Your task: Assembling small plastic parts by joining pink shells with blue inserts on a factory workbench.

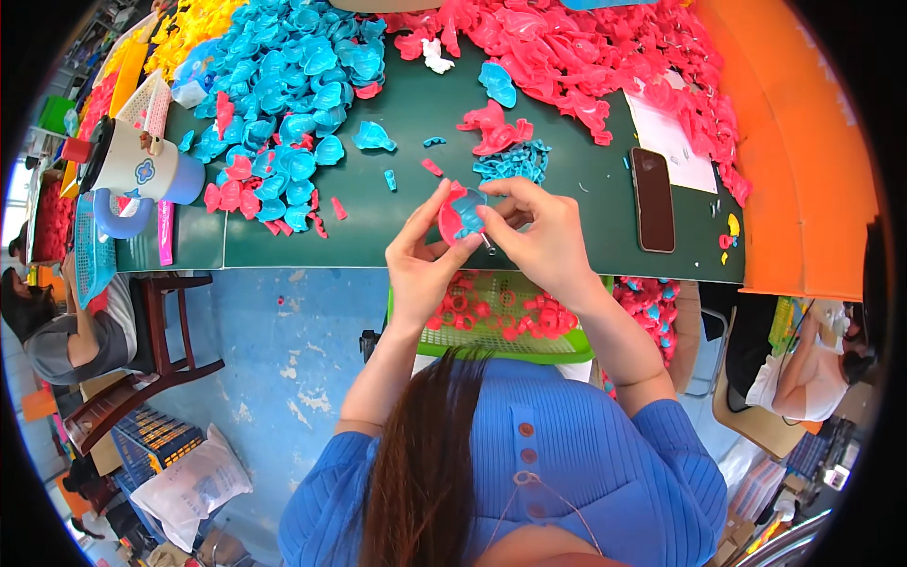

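Note:
Over the table's front edge, my left hand (pixel 421 272) and my right hand (pixel 546 238) meet around a small plastic piece. Its outer side is a pink shell (pixel 448 219), and a blue shell (pixel 470 206) sits against the inside of it. My left fingers and thumb pinch the pink side. The right thumb presses on the blue side, its fingers curled behind. A thin shiny tip (pixel 489 246) sticks out below the right thumb; its kind is unclear. Just beyond lie a heap of small blue parts (pixel 515 163) and a pink molded piece (pixel 493 128).
Heaps of blue shells (pixel 293 76) and pink pieces (pixel 567 47) cover the back of the green table (pixel 312 248). A phone (pixel 653 200) lies right, a handled cup (pixel 142 170) stands left. Under my hands is a green basket (pixel 501 354) of pink parts. Two people sit nearby.

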`<state>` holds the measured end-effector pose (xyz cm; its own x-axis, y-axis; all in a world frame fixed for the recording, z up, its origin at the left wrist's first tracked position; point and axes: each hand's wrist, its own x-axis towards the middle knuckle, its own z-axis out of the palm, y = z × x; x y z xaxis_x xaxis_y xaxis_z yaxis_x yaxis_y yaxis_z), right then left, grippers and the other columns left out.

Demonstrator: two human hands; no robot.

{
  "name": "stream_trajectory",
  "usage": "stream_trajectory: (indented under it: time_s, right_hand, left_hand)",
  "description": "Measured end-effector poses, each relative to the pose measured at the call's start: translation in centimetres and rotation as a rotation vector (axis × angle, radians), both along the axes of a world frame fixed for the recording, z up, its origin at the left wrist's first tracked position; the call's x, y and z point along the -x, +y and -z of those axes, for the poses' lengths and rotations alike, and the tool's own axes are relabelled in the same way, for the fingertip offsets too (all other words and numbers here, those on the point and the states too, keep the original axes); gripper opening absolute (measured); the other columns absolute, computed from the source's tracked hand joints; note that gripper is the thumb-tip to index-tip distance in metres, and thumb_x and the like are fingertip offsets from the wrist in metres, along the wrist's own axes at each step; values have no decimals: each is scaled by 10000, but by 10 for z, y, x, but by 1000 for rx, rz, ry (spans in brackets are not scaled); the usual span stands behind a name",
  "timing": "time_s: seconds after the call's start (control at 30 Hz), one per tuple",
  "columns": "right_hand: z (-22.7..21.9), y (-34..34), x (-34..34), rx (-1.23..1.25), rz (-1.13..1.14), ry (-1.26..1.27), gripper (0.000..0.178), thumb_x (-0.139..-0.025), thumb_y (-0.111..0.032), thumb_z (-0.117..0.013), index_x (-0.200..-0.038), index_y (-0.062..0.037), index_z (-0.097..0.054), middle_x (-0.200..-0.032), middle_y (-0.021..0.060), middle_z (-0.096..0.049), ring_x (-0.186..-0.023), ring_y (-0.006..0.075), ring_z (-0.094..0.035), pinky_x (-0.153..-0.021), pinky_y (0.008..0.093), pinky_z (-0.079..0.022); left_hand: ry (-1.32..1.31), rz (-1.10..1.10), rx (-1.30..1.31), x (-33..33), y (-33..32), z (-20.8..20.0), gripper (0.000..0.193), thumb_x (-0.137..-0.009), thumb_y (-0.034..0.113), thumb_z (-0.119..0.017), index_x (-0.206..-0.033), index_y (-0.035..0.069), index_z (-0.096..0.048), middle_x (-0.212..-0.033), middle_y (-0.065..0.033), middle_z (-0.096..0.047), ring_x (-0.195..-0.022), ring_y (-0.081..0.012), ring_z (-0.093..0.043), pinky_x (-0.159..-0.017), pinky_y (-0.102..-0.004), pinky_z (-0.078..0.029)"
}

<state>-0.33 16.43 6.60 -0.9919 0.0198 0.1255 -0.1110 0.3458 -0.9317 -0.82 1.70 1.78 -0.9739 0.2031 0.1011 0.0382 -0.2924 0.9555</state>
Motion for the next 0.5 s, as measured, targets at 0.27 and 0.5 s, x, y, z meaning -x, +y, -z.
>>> stream_trajectory:
  time_s: [0.27, 0.5]
  right_hand:
    - [5, -10, 62, 47, -252, -77, 201, -827, -147, -640, -959, 2, -615, -661, 24, -602, -574, 75, -572, -514, 219, -454]
    - [49, 32, 257, -378, 48, 125, 234, -775, -210, -587, -951, -94, -689, -895, 121, -670, -834, 247, -637, -779, 330, -479]
  left_hand:
    - [-205, -143, -316, 7, -29, 14, 543, -778, -75, -606, -1290, -20, -434, -1184, -103, -543, -1018, -138, -547, -878, -281, -460]
    - [-182, -131, -248, 6, -44, 10, 547, -779, -67, -606, -1295, -20, -430, -1159, -94, -559, -1000, -133, -553, -871, -279, -457]
